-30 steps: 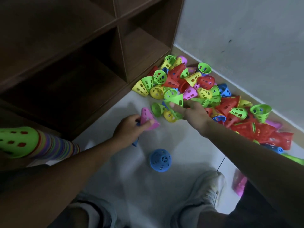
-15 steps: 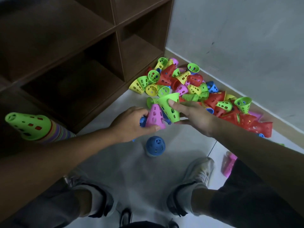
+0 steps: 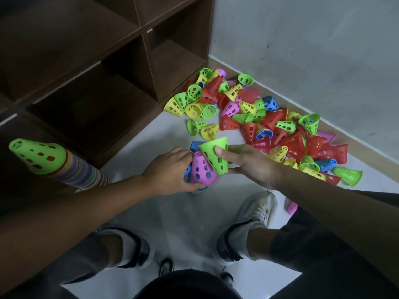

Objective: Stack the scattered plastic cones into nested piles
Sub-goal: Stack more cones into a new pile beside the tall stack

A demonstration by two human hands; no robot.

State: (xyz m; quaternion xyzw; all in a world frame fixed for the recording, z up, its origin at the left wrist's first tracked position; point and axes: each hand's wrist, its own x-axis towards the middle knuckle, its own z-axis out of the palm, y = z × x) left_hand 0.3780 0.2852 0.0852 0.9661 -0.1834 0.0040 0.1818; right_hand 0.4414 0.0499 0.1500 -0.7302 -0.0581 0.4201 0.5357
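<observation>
While the right hand (image 3: 248,164) pinches a green cone (image 3: 214,155), thumb under the rim and fingers over the perforated side, the left hand (image 3: 172,169) curls round a pink cone (image 3: 201,169) with a blue cone (image 3: 195,145) showing behind it. The green cone is tilted, wide mouth up toward 12 o'clock, its side touching the pink one. Both hands meet at frame centre, above the pale floor (image 3: 172,212).

From the hands toward 1 to 3 o'clock lies the loose heap of cones (image 3: 259,117), red, yellow, green, pink and blue, banked against the grey wall (image 3: 313,50) and its skirting. Heap's nearest edge is just beside the right wrist. Two strays, green and yellow, sit at 12 o'clock, apart from the heap.

At 9 o'clock a tall nested pile (image 3: 54,162) leans, capped by a green cone, close to the dark wooden shelf unit (image 3: 97,72), whose lower edge runs from 9 toward 12 o'clock.

Bare floor shows between the hands and the shelf, and at 6 o'clock between the two shoes (image 3: 257,212). A pink cone lies at 4 o'clock, partly hidden by the right forearm.
</observation>
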